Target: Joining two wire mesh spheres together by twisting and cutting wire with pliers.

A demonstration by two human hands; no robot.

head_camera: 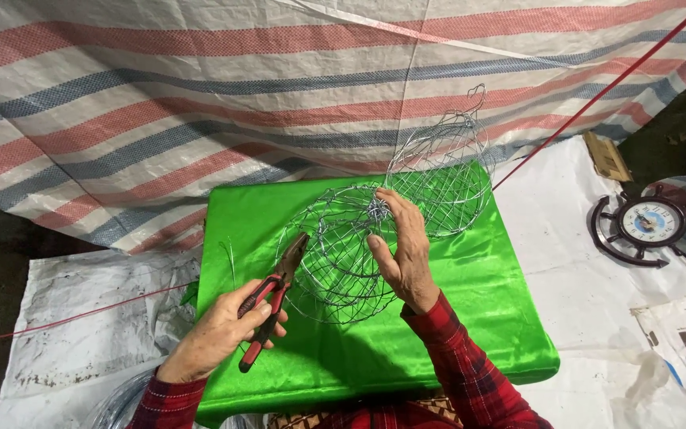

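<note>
A round wire basket frame (335, 254) lies tilted on a bright green cloth (470, 318). My right hand (402, 254) rests against its right side, fingers curled over the twisted wire hub. My left hand (224, 330) grips red-handled pliers (267, 306), whose jaws touch the frame's left edge. Behind them stands a second, finished wire basket (446, 179) with a hook on top. Both my sleeves are red plaid.
A striped red, blue and white tarp (200, 103) hangs behind. White sheeting (597, 278) covers the ground to both sides. A ship-wheel clock (649, 222) lies at the right. A red cord (597, 95) runs diagonally. A loose wire piece (230, 266) lies on the cloth.
</note>
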